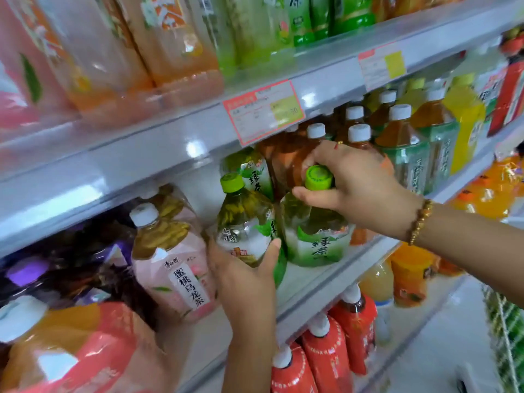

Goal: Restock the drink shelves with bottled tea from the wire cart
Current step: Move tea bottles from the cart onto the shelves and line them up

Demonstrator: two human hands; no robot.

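Two green-capped green tea bottles stand at the front of the middle shelf [334, 282]. My left hand [243, 276] grips the lower body of the left green tea bottle [243, 219] from below. My right hand [357, 182] reaches in from the right and pinches the neck under the cap of the right green tea bottle [314, 231], which stands upright on the shelf. A third green tea bottle [255, 168] stands behind them.
A pink peach oolong bottle [175, 265] stands to the left. Brown tea bottles with white caps [360, 134] fill the shelf to the right. Red-wrapped bottles [334, 353] sit on the shelf below. A wire cart's edge [507, 330] shows at lower right.
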